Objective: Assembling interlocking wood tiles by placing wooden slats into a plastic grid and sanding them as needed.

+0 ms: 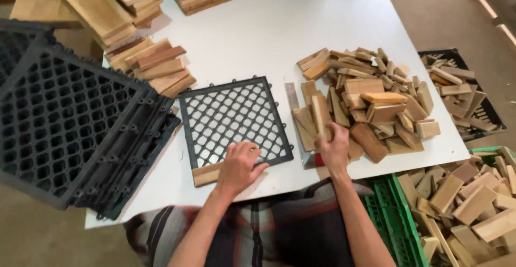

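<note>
A wooden slat (207,174) is pressed flat by the spread-fingered left hand (238,166) along the black grid tile (234,117)'s near edge — seemingly for alignment — while another slat (321,115) is clasped by the right hand (334,150) at the heap (371,97).

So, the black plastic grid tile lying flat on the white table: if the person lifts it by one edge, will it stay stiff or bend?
The black grid tile would probably flex a little, since it is thin, open lattice. It looks light for its size, being mostly holes. The wooden slat under the left hand at its near edge may add weight there, so it might tip that way.
</note>
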